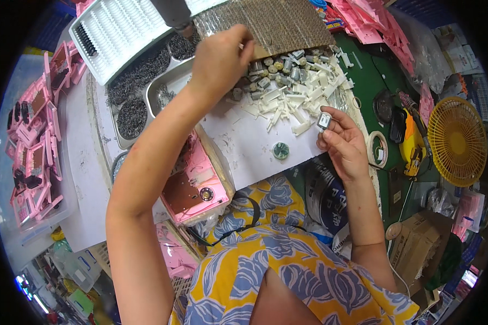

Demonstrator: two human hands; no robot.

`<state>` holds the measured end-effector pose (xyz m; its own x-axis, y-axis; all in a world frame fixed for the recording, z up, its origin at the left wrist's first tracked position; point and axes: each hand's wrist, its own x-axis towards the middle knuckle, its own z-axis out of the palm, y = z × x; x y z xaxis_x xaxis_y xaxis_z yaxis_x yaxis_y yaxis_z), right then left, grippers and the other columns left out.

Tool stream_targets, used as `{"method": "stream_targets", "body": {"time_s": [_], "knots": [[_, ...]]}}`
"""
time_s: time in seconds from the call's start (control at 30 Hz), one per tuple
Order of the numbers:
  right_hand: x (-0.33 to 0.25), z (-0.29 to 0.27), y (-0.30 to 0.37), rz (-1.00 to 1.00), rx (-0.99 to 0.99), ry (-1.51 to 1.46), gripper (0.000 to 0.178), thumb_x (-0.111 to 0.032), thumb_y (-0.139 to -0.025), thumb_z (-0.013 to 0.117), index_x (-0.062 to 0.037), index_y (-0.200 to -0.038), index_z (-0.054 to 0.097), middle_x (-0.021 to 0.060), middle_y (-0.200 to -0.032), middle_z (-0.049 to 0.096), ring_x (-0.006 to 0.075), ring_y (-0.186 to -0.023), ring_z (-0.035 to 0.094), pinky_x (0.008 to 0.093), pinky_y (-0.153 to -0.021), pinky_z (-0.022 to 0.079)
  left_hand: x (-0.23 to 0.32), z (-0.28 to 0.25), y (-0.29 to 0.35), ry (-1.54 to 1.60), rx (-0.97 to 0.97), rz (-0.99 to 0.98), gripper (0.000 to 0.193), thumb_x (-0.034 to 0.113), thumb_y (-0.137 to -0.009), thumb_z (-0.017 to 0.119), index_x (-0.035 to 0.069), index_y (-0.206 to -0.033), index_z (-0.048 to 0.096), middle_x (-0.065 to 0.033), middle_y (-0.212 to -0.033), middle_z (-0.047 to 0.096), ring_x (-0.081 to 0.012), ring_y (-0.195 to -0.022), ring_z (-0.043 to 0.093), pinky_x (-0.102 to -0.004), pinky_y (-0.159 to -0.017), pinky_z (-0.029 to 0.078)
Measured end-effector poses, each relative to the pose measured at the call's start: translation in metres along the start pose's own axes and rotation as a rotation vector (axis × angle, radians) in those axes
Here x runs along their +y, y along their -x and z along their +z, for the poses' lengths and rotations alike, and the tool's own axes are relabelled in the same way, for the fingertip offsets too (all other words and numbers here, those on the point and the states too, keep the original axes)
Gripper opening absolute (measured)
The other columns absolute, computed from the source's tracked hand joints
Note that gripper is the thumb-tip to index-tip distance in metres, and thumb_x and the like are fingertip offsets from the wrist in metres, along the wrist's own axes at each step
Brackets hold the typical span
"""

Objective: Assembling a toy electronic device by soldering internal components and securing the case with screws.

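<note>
My right hand (344, 142) pinches a small motor (323, 120) with a grey metal case and a white end, held up at the right side of the white work sheet. My left hand (222, 59) reaches far across the table with its fingers curled. It is above the edge of a heap of small motors (271, 67) and close to a sheet of bubble wrap (271, 24); anything between its fingertips is hidden. White plastic parts (295, 100) lie heaped beside the motors. A small round green-topped container (280, 150) stands near the table's front edge.
A dark tool (172, 12) hangs by my left hand. Metal trays hold black screws or springs (133, 116). A pink toy housing (195, 187) sits at the table's front. Pink pieces (35, 146) fill a bin at left. Tape (377, 149) and a yellow fan guard (457, 142) are at right.
</note>
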<state>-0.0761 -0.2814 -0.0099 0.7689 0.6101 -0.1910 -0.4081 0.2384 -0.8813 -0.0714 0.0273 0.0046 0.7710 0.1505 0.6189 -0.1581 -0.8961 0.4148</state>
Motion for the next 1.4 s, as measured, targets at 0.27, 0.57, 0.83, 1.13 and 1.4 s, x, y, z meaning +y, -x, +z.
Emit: {"method": "stream_targets", "body": {"time_s": [0.27,0.57,0.83,1.13,1.4], "knots": [[0.001,0.004,-0.003,-0.009,-0.007,0.179,0.049,-0.002,-0.088,0.071,0.0028,-0.134,0.056,0.0005,-0.088,0.061,0.0077,-0.077,0.056,0.0214,-0.070,0.046,-0.007,0.005,0.008,-0.080,-0.191,0.026,0.012,0.017,-0.087,0.070,0.007,-0.093,0.070,-0.0132,-0.088,0.072,-0.0325,-0.074,0.070,-0.0424,-0.069,0.055],[0.006,0.002,0.001,0.001,0.032,0.200,0.050,-0.003,-0.088,0.072,0.0032,-0.135,0.055,0.0003,-0.090,0.061,0.0065,-0.079,0.057,0.0201,-0.071,0.046,0.013,0.027,0.034,-0.155,-0.651,0.205,0.019,0.017,-0.089,0.062,0.009,-0.103,0.072,-0.0139,-0.094,0.072,-0.0343,-0.083,0.070,-0.0451,-0.076,0.057],[0.007,-0.002,-0.006,0.015,-0.012,0.194,0.050,-0.001,-0.088,0.071,0.0021,-0.135,0.056,0.0003,-0.092,0.062,0.0056,-0.079,0.057,0.0184,-0.070,0.046,0.019,0.038,0.034,-0.260,-0.690,-0.021,0.024,0.026,-0.094,0.060,0.013,-0.109,0.073,-0.0156,-0.079,0.071,-0.0358,-0.075,0.071,-0.0473,-0.068,0.057],[0.013,-0.008,-0.006,0.030,-0.059,0.125,0.049,0.000,-0.088,0.071,0.0030,-0.135,0.056,0.0004,-0.093,0.060,0.0050,-0.080,0.055,0.0180,-0.071,0.044,0.028,0.043,0.021,-0.313,-0.646,-0.061,0.024,0.028,-0.091,0.065,0.013,-0.107,0.073,-0.0175,-0.078,0.071,-0.0366,-0.074,0.070,-0.0471,-0.067,0.057],[0.015,-0.011,-0.004,-0.014,-0.066,0.086,0.050,0.003,-0.087,0.071,0.0047,-0.134,0.055,0.0000,-0.091,0.056,0.0055,-0.082,0.054,0.0178,-0.073,0.043,0.023,0.044,0.027,-0.324,-0.569,-0.007,0.022,0.027,-0.089,0.067,0.013,-0.105,0.069,-0.0145,-0.076,0.070,-0.0346,-0.073,0.070,-0.0466,-0.066,0.057]]}}
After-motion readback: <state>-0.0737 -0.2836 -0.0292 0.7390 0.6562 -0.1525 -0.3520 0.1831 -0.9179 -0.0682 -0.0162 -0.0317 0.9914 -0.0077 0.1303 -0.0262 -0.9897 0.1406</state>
